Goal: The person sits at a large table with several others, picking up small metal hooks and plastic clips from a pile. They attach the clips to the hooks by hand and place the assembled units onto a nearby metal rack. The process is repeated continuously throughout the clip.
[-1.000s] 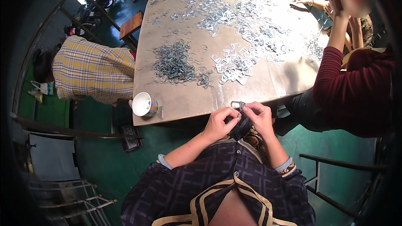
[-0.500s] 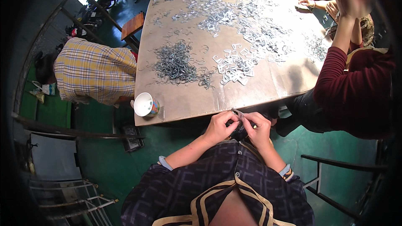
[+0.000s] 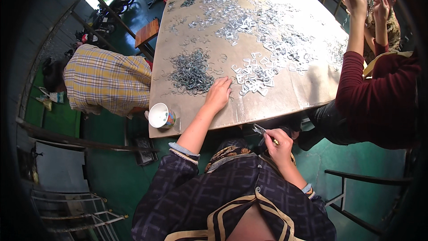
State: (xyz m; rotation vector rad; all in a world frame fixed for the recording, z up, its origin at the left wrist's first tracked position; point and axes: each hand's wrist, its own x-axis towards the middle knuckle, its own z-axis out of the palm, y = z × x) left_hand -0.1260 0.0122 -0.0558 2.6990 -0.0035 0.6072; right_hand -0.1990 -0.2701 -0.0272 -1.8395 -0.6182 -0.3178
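My left hand (image 3: pixel 218 93) rests on the table with its fingers stretched out, at the right edge of a heap of small dark wire pieces (image 3: pixel 189 73). Some loose wire pieces lie by its fingertips, partly hidden beneath it. Right of those fingers is a spread of pale, flat metal buckles (image 3: pixel 256 75). In front of my body, just off the table's near edge, my right hand (image 3: pixel 280 146) is closed around small pliers (image 3: pixel 258 129). Their grey jaws point up and left; a bit of yellow shows by the fingers. Whether the jaws hold anything is too small to tell.
On the paper-covered table (image 3: pixel 285 102), a paper cup (image 3: pixel 161 116) stands at the near left corner. More buckles (image 3: pixel 240 22) spread towards the far side. A person in plaid (image 3: pixel 107 76) bends at the left; one in dark red sleeves (image 3: pixel 374 93) sits at the right. Others work farther off.
My hands were together at the table's near edge. The left has moved forward and left onto the table by the wire heap; the right has moved slightly right and down, keeping the pliers.
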